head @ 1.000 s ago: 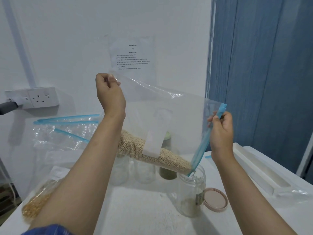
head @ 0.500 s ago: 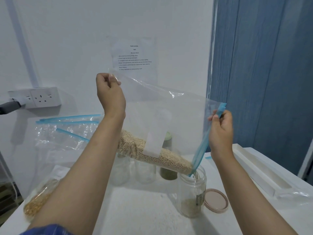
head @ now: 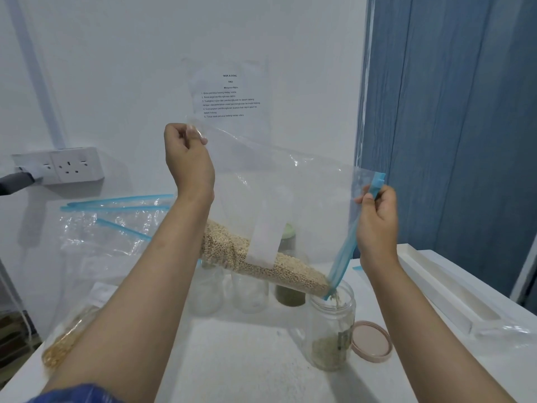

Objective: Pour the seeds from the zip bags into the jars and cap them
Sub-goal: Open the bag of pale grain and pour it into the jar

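The clear plastic zip bag of pale seeds (head: 270, 266) hung tilted, its blue-zippered corner inside the open clear jar (head: 332, 330). The left hand (head: 189, 164) pinched the raised far corner; the right hand (head: 377, 219) pinched the zipper above the jar. A round pink lid (head: 372, 341) lay beside the jar.

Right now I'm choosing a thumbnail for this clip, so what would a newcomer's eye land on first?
First, the big clear plastic zip bag stretched across the middle, the left hand pinching its raised corner and the right hand holding its blue zip edge. Next, the pale seeds heaped along its lower fold, spilling into the open clear plastic jar below. The round pink lid lies on the table right of that jar.
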`<state>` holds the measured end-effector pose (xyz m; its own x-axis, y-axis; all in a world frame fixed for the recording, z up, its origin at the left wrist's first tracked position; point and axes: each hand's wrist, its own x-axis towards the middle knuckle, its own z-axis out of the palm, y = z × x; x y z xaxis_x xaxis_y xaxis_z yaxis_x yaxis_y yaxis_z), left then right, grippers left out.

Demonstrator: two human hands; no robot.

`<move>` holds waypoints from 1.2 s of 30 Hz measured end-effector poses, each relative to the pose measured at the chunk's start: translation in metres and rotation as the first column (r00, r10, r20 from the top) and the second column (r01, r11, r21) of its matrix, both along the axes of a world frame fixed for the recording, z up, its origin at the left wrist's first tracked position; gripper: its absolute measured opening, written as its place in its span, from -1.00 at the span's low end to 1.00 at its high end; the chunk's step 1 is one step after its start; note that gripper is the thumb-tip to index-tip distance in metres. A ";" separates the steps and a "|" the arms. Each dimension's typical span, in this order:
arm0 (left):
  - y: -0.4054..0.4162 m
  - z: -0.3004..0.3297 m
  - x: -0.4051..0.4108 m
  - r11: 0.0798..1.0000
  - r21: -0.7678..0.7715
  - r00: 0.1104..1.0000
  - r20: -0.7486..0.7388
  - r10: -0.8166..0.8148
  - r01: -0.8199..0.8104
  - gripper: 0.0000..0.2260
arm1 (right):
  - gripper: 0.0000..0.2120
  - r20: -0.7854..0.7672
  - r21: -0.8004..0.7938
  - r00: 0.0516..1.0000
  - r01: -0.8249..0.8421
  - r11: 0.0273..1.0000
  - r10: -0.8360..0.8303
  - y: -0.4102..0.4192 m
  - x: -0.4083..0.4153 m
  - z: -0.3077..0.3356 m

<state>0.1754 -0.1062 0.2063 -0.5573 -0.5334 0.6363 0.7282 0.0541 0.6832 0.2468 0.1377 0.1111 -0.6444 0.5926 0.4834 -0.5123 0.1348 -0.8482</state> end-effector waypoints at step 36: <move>-0.002 0.003 -0.006 0.999 -0.006 0.998 -0.023 -0.054 0.054 -0.85 | -0.83 0.000 -0.049 1.000 0.007 0.999 -0.007 0.004 0.011 -0.002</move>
<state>0.1697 -0.1080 0.2093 -0.5705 -0.4993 0.6521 0.7458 0.0177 0.6660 0.2573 0.1417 0.1093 -0.6400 0.6203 0.4534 -0.5112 0.0968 -0.8540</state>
